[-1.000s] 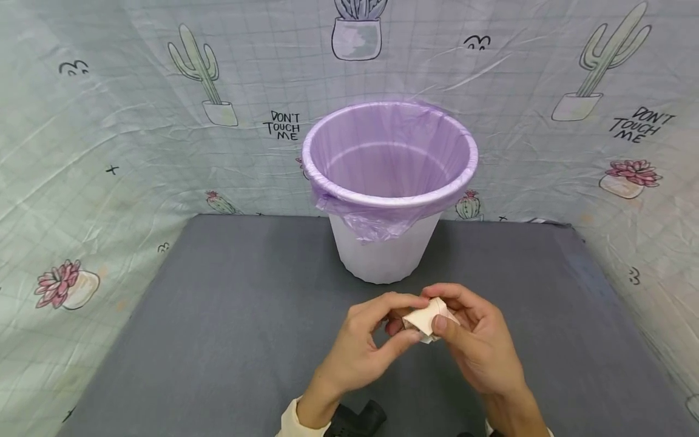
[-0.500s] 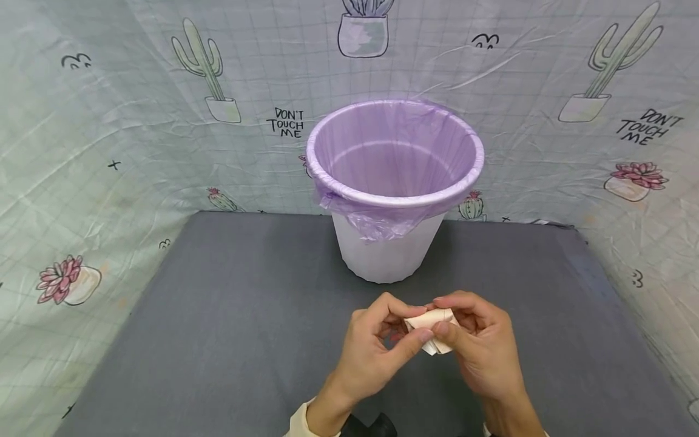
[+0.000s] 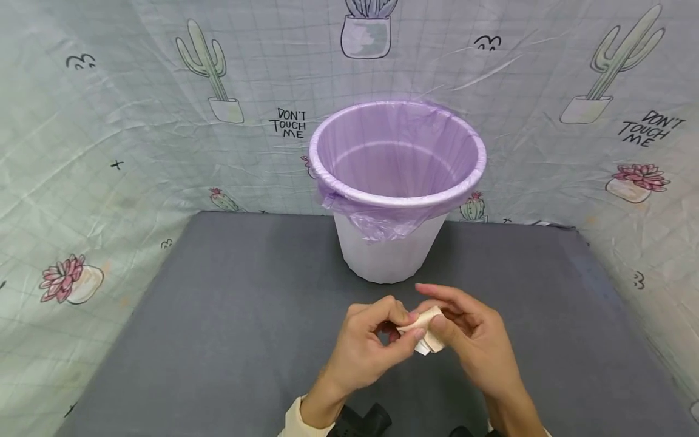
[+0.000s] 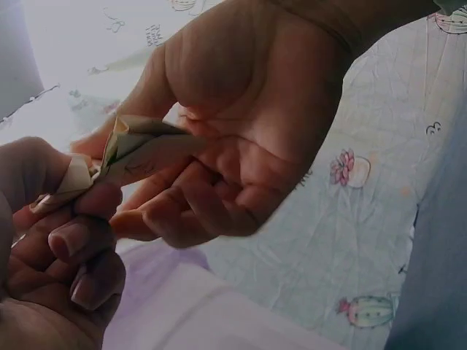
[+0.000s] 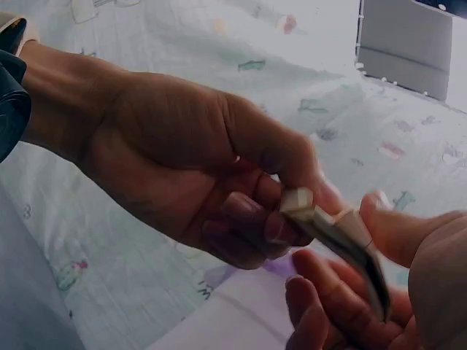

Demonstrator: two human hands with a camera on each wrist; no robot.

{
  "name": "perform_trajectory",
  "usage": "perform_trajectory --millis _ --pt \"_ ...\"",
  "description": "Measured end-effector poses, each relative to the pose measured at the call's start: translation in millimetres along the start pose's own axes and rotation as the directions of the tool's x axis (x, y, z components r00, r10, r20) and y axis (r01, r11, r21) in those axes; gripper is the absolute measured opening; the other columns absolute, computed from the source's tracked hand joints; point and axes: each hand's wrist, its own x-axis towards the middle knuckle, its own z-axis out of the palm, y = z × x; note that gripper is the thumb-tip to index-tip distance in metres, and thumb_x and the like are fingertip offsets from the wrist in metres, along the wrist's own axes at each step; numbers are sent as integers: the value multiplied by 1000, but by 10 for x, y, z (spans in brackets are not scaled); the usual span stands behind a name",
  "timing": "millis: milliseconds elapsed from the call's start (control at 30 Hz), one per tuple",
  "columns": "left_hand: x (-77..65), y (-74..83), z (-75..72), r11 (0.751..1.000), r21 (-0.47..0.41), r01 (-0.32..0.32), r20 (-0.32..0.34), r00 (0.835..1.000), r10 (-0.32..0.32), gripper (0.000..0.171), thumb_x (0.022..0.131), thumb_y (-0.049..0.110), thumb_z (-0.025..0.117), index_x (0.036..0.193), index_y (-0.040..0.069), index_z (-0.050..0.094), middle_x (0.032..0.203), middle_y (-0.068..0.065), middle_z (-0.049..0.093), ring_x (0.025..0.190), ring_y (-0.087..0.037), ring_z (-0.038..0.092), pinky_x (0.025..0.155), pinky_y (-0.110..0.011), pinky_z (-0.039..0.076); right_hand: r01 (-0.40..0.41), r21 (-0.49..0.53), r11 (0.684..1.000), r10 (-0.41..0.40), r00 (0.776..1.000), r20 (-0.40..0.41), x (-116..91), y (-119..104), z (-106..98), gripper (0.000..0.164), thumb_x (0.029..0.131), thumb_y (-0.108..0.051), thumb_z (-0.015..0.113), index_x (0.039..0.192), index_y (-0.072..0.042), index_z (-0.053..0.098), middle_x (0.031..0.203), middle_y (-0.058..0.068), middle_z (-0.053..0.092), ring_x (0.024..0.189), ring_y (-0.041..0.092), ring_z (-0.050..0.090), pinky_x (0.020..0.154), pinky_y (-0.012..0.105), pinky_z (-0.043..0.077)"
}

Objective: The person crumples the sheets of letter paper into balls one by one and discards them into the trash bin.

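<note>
Between both hands is a small folded piece of cream paper (image 3: 434,329), held in front of the bin in the head view. My left hand (image 3: 361,346) pinches its left end between thumb and index finger. My right hand (image 3: 483,343) has its thumb on the near face and fingers behind, with the index finger lifted off above. In the left wrist view the paper (image 4: 146,149) shows stacked folds and faint marks on one face. The right wrist view has the folded paper (image 5: 346,240) edge-on, bridging the two hands.
A white bin (image 3: 384,255) with a purple liner bag (image 3: 395,203) over its rim stands just beyond the hands on the grey tabletop (image 3: 235,334). Cactus-print cloth (image 3: 262,67) walls the back and both sides. Black wrist gear (image 3: 363,420) shows by the left forearm.
The paper has been turned and folded tighter between the fingers, shifting slightly left in the last half second. My right index finger has lifted away from it. The bin has stayed put.
</note>
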Motion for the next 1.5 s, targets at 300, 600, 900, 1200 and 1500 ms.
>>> perform_trajectory --millis 300,600,900,1200,1500 --pt "23 -38 75 992 118 -36 -1 999 36 29 70 -15 74 89 -1 57 78 -12 67 57 -8 49 52 -16 43 120 -58 991 -127 982 -139 -32 -97 26 20 79 22 64 98 16 62 96 21 61 84 23 62 68 24 53" --pt "2 16 241 942 308 -131 -135 974 180 21 81 -6 71 76 2 53 74 -10 64 65 -11 62 63 -14 50 334 -105 937 -349 912 -213 21 -69 152 13 79 16 68 89 20 61 86 19 65 82 21 60 72 22 52" --pt "-18 -111 183 961 273 52 -72 997 -33 19 83 -2 70 94 0 55 74 -7 65 56 -5 55 54 -10 45 247 -435 866 -374 897 -236 64 56 116 13 79 4 75 84 13 68 77 13 65 57 5 47 43 15 31" --pt "51 -4 -24 921 -337 197 -18 976 -215 8 87 -11 62 93 -9 56 65 -21 55 45 -13 42 38 -24 37 289 -75 954 -275 949 154 57 -74 -142 39 89 6 62 120 24 49 122 24 58 104 22 59 82 23 50" --pt "63 86 53 737 -593 325 97 937 -335 4 85 -15 57 85 -13 54 64 -39 48 47 -6 48 37 -22 35 653 -72 754 -646 757 99 171 -63 -115 18 80 1 73 75 16 63 85 30 63 77 32 57 66 30 46"
